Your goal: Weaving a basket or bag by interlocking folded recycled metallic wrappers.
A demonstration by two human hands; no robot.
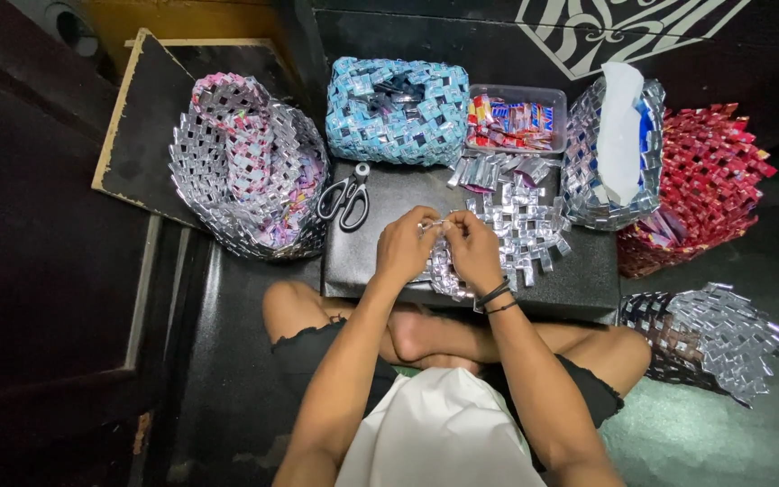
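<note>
Silver woven mat of folded foil wrappers (517, 236), spread flat on black padded box top (579, 280), just ahead of crossed legs; long axis slanting from near-left edge, under the hands, up toward far-right, ragged ends pointing at the far-right corner. Near-left part hidden behind both hands.

Far left: black board with pale wooden edge (142, 135), tilted. On it, large round basket woven of silver and pink wrappers (245, 171), mouth open upward, leaning against the box's left side. Just right of that, black-handled scissors (346, 198) lying on the box top, handles toward the person, blades pointing away. Behind them, blue woven rectangular bag (396, 110) at the far edge.

Left hand (405, 248) closed, fingertips pinching a small folded silver strip (435, 224) at the mat's near-left edge. Right hand (474, 252), black bands at the wrist, likewise closed on the same strip, fingertips meeting the left's.

Farther right: clear plastic tray of red and blue wrappers (516, 119), loose silver folded pieces (498, 169) heaped in front of it. Then silver and blue woven holder with white tissue standing out (615, 153), touching the mat's right end. Beside it, red woven basket (710, 185) on the floor. Near right, unfinished silver woven piece (710, 338) lying by the knee.
</note>
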